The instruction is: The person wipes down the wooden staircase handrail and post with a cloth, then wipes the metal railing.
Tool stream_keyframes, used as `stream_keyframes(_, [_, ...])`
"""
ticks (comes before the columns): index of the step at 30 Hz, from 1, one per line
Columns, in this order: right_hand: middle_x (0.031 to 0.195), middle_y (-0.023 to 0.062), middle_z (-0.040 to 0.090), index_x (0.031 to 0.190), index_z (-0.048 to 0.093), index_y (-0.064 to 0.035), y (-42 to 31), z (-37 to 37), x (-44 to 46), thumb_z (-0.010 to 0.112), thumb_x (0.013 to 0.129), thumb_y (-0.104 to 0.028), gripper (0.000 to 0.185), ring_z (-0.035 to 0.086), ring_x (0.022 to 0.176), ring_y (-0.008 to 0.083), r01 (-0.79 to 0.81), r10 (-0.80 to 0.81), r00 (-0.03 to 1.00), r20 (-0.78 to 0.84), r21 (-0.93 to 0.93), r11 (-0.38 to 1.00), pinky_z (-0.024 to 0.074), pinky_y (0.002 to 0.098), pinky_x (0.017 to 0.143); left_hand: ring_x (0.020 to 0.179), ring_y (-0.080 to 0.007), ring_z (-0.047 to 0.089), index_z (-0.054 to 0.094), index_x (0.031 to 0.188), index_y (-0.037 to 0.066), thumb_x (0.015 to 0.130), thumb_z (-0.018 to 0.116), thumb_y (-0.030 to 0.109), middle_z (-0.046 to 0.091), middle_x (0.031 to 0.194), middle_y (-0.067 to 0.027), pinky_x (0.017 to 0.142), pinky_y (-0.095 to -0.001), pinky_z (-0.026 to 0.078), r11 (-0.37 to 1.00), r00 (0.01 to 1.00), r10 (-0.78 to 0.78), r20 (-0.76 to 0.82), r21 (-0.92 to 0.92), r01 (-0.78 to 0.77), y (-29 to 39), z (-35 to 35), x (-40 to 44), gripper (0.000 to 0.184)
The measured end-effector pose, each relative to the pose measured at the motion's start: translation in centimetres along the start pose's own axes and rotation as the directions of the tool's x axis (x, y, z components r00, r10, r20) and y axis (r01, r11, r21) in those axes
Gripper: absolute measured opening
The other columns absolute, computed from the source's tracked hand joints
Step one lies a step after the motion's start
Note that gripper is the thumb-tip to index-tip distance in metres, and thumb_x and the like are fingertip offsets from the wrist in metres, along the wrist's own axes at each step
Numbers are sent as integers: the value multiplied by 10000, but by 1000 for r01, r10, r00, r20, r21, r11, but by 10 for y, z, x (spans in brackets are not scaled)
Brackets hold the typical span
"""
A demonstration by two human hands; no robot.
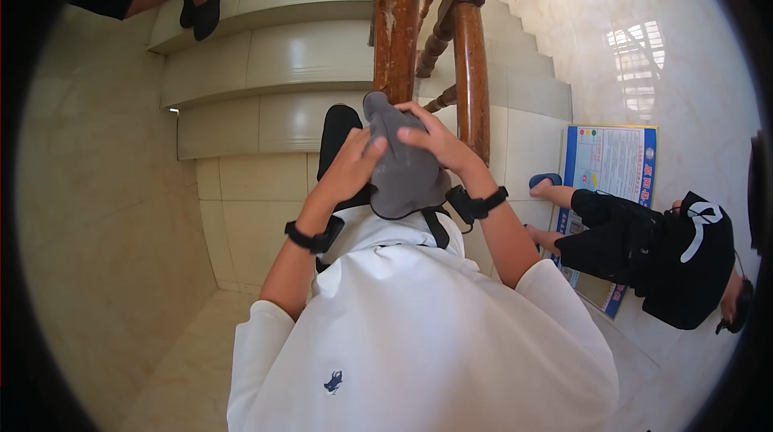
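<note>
the gray cloth (405,174) is located between the left hand (348,165) and the right hand (441,142), in front of the torso and at the lower end of the wooden handrail (396,29); whether cloth and rail touch cannot be determined. the left fingers grasp the cloth along its left edge, with the thumb laid on the upper face. the right fingers grasp its upper right edge, with the thumb pressed across the face toward the center. the cloth is matte, soft and folded, with a rounded lobe at the top, a wider body and a dark, curved lower border. the handrail is brown, glossy and worn in patches; the stair treads (310,53) are pale, smooth and straight-edged. both forearms extend forward from the short sleeves of the white shirt (419,335) and converge at the cloth. a black band (316,236) encircles the left wrist; a second black band (477,204) encircles the right.
</note>
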State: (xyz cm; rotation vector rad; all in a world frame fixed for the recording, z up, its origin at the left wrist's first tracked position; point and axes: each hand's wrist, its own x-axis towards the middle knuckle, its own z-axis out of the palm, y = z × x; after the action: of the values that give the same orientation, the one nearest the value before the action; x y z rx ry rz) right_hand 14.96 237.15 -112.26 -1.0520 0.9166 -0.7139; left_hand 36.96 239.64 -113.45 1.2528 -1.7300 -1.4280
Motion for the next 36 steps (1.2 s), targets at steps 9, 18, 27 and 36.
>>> stream_keyframes(9, [1265, 135, 585, 1421, 428, 21, 33, 18, -35, 614, 981, -377, 622, 537, 1221, 214, 33, 8, 954, -300, 130, 991, 440, 352, 1028, 801, -360, 471, 553, 926, -38, 1070, 426, 287, 525, 812, -209, 780, -417, 427, 965, 999, -31, -20, 260, 35, 7, -12, -7, 378])
stream_keyframes(18, [1417, 272, 393, 1527, 263, -28, -14, 57, -70, 830, 792, -304, 968, 502, 1223, 482, 29, -326, 941, -94, -935, 353, 468, 471, 1029, 1158, -414, 534, 543, 1278, 3, 842, 730, 83, 531, 1278, -208, 983, -437, 460, 923, 982, 185, 32, 337, -184, -9, -11, -28, 481])
stream_keyframes(27, [1459, 138, 447, 1504, 360, -81, -1, -25, -11, 943, 606, -174, 1074, 492, 1320, 268, 300, -191, 935, 297, -380, 875, 406, 371, 1101, 1301, -385, 492, 421, 1446, 24, 667, 846, 17, 473, 1428, -195, 1099, -426, 414, 992, 990, 116, 80, 44, -120, -12, 10, -7, 887])
stream_keyframes(36, [1404, 158, 528, 1459, 398, -99, 40, -3, -43, 940, 575, -146, 1038, 521, 1309, 333, 167, -221, 974, -50, -501, 849, 421, 414, 1101, 1236, -400, 556, 425, 1446, 63, 677, 836, 6, 574, 1339, -194, 1041, -416, 470, 984, 981, 154, 115, 75, -163, -26, 10, 4, 874])
